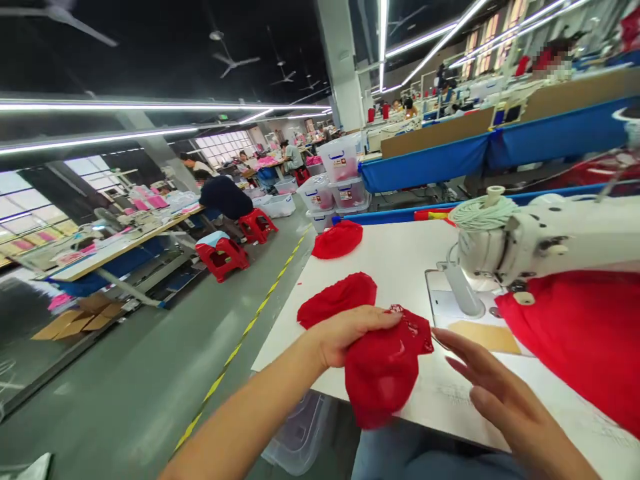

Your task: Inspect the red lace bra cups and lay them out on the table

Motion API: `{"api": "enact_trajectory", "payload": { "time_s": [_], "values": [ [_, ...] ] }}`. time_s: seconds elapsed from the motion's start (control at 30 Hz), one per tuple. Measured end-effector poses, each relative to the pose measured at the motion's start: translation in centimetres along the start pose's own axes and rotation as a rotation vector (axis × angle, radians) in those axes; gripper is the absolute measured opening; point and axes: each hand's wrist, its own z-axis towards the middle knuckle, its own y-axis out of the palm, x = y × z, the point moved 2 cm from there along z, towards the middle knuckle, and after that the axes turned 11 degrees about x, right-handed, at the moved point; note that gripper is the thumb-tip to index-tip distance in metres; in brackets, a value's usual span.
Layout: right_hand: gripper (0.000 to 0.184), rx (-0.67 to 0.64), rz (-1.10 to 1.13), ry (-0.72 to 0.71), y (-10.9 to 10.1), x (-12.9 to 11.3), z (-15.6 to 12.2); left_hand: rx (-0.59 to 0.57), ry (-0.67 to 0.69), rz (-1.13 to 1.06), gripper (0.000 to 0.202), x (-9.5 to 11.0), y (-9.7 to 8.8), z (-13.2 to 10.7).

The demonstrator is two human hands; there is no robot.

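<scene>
My left hand [350,333] is closed on a piece of red fabric with a lace edge [385,370] that hangs over the front edge of the white sewing table [400,260]. My right hand [495,387] hovers just right of that piece, fingers stretched out flat and holding nothing. A second red fabric piece [337,297] lies on the table right behind my left hand. A third red piece [337,240] sits at the table's far left corner.
A white sewing machine [540,240] with a thread cone stands at the right, with a large red cloth [580,333] spread beside it. Stacked clear plastic bins [333,183], red stools [223,257] and other work tables with people line the aisle at left.
</scene>
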Motion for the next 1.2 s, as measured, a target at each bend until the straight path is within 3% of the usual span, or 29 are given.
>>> {"api": "enact_trajectory", "payload": {
  "time_s": [0.1,0.23,0.33,0.53,0.63,0.7,0.77,0.93,1.07,1.2],
  "values": [
    [0.052,-0.051,0.183,0.166,1.2,-0.1,-0.7,0.027,-0.072,-0.061,0.024,-2.4,1.1,1.9],
    [0.032,0.187,0.387,0.398,1.1,-0.4,-0.8,0.065,-0.109,-0.111,0.020,-3.9,0.8,4.3],
    [0.031,0.296,0.460,0.374,0.4,-0.3,-0.4,-0.035,-0.109,-0.081,0.034,-4.8,0.8,5.2],
    [0.036,0.251,0.476,0.406,-0.1,-0.1,0.2,-0.190,0.028,-0.039,0.047,-6.1,1.8,5.2],
    [0.035,0.371,0.473,0.382,-0.3,-0.9,0.7,-0.296,-0.010,-0.001,0.063,-7.1,2.6,4.8],
    [0.037,0.451,0.481,0.360,-0.4,-1.3,1.1,-0.296,-0.063,0.064,0.066,-8.0,3.1,4.5],
    [0.041,0.484,0.485,0.351,-0.5,-1.5,1.4,-0.226,-0.071,0.102,0.059,-8.7,3.4,4.2],
    [0.044,0.577,0.485,0.315,-0.5,-1.5,1.8,-0.159,0.043,0.080,0.052,-9.4,4.6,3.5],
    [0.043,0.558,0.489,0.315,-0.3,-1.6,2.0,-0.182,0.009,0.143,0.054,-9.9,5.4,3.2],
    [0.047,0.551,0.452,0.367,-0.5,-1.1,2.1,-0.333,0.097,0.251,0.047,-10.1,6.0,2.4]
  ]
}}
